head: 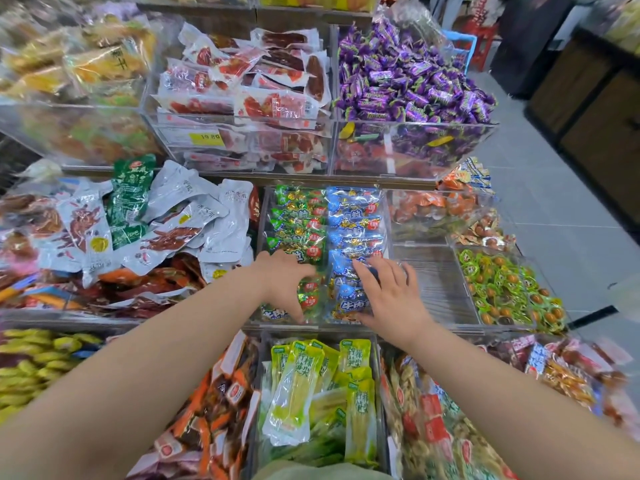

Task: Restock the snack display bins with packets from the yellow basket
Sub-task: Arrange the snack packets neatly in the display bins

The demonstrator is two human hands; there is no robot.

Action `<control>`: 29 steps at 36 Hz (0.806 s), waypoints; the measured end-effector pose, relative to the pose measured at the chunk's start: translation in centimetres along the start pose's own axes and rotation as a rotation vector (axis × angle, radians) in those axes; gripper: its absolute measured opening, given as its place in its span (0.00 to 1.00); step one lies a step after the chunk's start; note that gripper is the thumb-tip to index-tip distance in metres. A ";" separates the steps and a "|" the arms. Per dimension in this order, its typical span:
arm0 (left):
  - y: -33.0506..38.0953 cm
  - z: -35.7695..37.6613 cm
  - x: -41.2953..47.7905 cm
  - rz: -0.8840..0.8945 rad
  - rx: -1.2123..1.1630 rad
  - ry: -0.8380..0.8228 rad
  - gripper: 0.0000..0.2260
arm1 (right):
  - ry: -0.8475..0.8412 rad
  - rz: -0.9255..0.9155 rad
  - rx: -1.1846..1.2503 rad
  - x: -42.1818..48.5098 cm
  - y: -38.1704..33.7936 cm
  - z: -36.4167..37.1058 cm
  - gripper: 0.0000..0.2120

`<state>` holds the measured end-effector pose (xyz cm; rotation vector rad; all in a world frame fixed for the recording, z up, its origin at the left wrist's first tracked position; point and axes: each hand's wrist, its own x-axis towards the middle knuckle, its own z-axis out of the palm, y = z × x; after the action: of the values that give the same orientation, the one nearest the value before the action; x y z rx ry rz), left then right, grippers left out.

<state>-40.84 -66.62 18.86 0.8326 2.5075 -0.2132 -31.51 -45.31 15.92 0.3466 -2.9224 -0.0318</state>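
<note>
A clear display bin (386, 216) in the middle tier holds a column of green snack packets (298, 220) on its left and blue snack packets (355, 220) on its right. My left hand (282, 282) lies over the near green packets, fingers spread and thumb pointing down. My right hand (389, 292) rests flat on the near blue packets with straight fingers. Neither hand grips a packet. The yellow basket is out of view.
An empty clear compartment (429, 282) sits right of the hands, then a bin of green-wrapped eggs (509, 289). Silver pouches (180, 220) lie to the left. Yellow-green packets (318, 386) fill the near bin. Red sausage packs (249, 98) and purple candies (408, 81) sit above. Grey floor lies right.
</note>
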 end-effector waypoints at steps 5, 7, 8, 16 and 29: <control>0.0 0.2 -0.2 0.018 -0.056 0.031 0.38 | 0.001 0.006 0.030 0.2 0.1 0.1 0.44; 0.0 0.1 -0.2 0.020 -0.066 0.086 0.30 | -0.063 0.001 0.037 0.5 0.5 0.0 0.44; -0.2 -0.2 -0.2 0.010 -0.075 0.120 0.26 | -0.095 -0.004 0.034 0.6 0.7 0.0 0.44; -1.2 -0.8 0.9 -0.081 0.035 0.172 0.35 | -0.288 0.004 -0.022 2.3 0.7 1.3 0.55; -0.2 -0.6 0.4 0.009 -0.269 0.467 0.43 | -0.440 -0.038 -0.023 2.6 1.3 0.5 0.54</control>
<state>-41.43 -66.36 19.14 0.8557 2.8687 0.3571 -34.39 -44.69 16.04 0.4397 -3.3444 -0.1663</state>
